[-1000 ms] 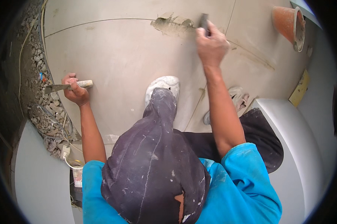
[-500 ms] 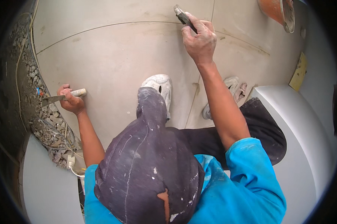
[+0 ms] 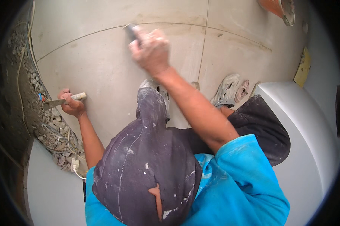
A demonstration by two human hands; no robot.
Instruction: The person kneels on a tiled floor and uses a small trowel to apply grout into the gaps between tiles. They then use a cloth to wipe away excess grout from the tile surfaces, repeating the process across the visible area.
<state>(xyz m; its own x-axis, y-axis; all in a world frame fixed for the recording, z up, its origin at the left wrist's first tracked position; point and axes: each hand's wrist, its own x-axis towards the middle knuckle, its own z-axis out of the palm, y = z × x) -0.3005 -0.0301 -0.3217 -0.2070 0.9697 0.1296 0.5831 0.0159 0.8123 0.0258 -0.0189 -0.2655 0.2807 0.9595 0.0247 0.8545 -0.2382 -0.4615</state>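
My left hand is closed round a small trowel with a pale handle; its grey blade points left over the rubble. Farther off and nearer the middle, my right hand, dusty and smeared by motion, grips a short dark hand tool. Its tip meets the long joint between the pale floor tiles, or is just above it. The blur and my fingers hide the tool's exact kind.
Broken rubble with loose cables runs along the left edge. A white plug lies by my left forearm. An orange bucket is at the far right, a yellowish piece against the right wall. My shoes rest on the tiles.
My right hand has swept left and slightly nearer with the dark tool, from beyond the long joint to the joint itself. My left hand has kept its hold on the trowel almost unmoved.
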